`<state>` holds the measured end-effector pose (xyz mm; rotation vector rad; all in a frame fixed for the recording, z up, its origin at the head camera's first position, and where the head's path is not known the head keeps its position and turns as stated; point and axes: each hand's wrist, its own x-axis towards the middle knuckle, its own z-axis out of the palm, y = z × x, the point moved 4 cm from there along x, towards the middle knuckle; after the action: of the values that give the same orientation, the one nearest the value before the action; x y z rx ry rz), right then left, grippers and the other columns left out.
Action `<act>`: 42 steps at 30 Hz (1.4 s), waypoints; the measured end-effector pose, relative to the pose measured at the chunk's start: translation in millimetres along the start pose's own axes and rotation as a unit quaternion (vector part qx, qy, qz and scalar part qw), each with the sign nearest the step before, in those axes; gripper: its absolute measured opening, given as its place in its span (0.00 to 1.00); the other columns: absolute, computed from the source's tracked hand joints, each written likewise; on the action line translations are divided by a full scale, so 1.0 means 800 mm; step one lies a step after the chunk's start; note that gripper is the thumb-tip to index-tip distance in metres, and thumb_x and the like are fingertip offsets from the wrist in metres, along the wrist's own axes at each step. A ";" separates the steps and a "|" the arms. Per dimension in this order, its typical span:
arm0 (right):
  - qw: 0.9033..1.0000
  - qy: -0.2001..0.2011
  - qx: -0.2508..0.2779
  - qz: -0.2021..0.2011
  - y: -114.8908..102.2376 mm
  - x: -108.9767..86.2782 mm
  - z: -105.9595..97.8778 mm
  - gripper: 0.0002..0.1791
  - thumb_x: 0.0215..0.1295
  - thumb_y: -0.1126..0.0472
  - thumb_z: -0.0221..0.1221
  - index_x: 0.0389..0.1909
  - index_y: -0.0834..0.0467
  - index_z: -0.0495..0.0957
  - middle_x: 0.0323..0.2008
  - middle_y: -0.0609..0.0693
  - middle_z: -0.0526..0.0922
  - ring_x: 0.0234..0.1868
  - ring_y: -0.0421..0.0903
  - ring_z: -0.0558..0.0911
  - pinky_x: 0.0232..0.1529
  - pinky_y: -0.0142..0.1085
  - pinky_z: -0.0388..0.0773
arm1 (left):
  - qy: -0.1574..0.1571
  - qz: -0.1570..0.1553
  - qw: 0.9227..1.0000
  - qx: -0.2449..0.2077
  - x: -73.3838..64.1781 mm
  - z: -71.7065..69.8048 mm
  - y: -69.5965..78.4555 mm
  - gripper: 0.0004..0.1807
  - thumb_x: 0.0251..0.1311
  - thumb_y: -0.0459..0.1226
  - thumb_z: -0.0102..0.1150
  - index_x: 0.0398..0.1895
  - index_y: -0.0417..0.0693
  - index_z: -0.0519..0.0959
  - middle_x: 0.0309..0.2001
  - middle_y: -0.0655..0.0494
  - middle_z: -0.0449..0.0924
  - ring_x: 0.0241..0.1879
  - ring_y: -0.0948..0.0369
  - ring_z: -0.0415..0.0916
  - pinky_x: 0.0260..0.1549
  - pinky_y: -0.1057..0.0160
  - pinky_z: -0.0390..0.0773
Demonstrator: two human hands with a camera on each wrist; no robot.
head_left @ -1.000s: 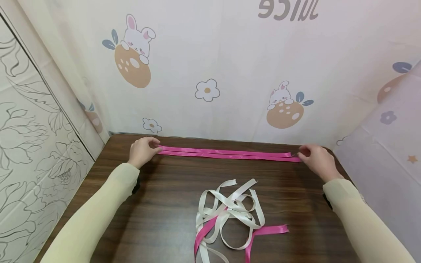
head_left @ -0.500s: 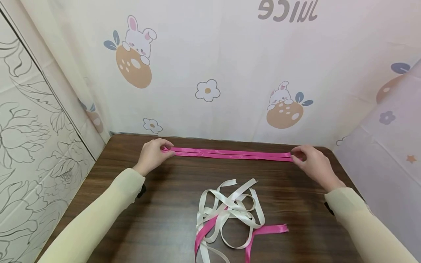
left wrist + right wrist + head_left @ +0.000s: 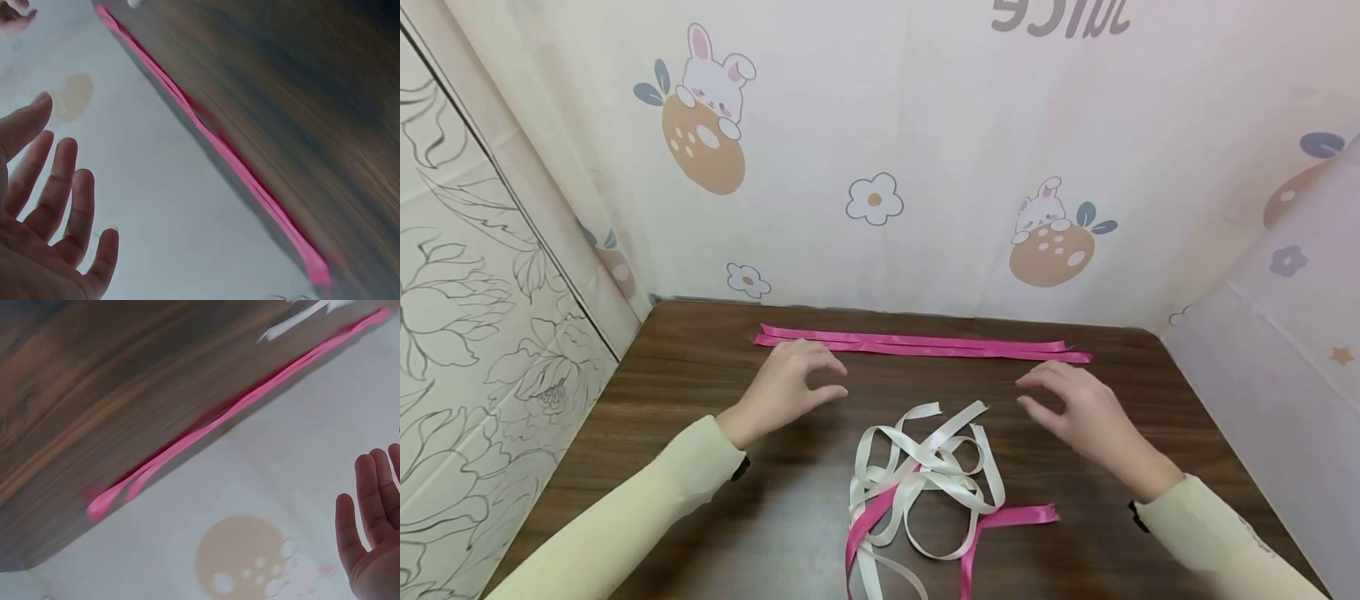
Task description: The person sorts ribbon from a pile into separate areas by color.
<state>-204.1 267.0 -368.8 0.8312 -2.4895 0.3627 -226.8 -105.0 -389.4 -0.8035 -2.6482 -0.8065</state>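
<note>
Two pink ribbons (image 3: 917,345) lie straight and side by side along the table's far edge. My left hand (image 3: 786,387) is in front of their left part, thumb and fingers spread apart, holding nothing. On the other side my right hand (image 3: 1078,412) hovers before their right end, its fingers also parted around nothing. Between the hands and closer to me is a loose tangle of white ribbon (image 3: 955,492), with a pink ribbon (image 3: 1018,517) running through it. Both wrist views show bare, relaxed fingers away from the long pink ribbons (image 3: 231,159).
The brown wooden table (image 3: 700,500) ends at a white curtain (image 3: 955,150) printed with rabbits and flowers. A panel with line-drawn flowers (image 3: 467,333) stands along the left side, and more curtain (image 3: 1285,350) hangs on the right.
Both hands have let go of the ends of the two pink ribbons and drawn back toward me and inward. The ribbons stay along the far edge; the tangle has not moved.
</note>
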 end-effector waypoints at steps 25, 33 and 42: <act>0.924 -0.039 0.226 -0.306 -0.164 -0.089 0.028 0.14 0.49 0.59 0.71 0.37 0.49 0.81 0.41 0.40 0.80 0.44 0.38 0.77 0.51 0.31 0.68 | -0.081 0.305 0.948 -0.028 -0.087 0.059 0.145 0.08 0.49 0.53 0.69 0.29 0.66 0.82 0.31 0.76 0.77 0.40 0.71 0.71 0.54 0.67 0.67; 0.914 -0.073 0.186 -0.353 -0.175 -0.118 0.049 0.08 0.55 0.59 0.60 0.36 0.44 0.79 0.39 0.35 0.78 0.45 0.33 0.75 0.57 0.31 0.64 | -0.093 0.330 0.939 -0.014 -0.104 0.074 0.154 0.08 0.51 0.56 0.67 0.30 0.68 0.82 0.32 0.78 0.77 0.40 0.73 0.70 0.54 0.69 0.65; 0.908 -0.047 0.163 -0.383 -0.181 -0.138 0.069 0.05 0.63 0.58 0.55 0.29 0.45 0.78 0.35 0.34 0.76 0.41 0.32 0.73 0.51 0.29 0.65 | -0.108 0.369 0.923 0.005 -0.119 0.085 0.164 0.04 0.54 0.53 0.64 0.32 0.71 0.83 0.33 0.79 0.77 0.41 0.73 0.70 0.54 0.69 0.65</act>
<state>-57.5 187.2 -459.9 1.8966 -1.9812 0.4564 -79.4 -16.0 -424.9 -1.8092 -2.1969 -0.5075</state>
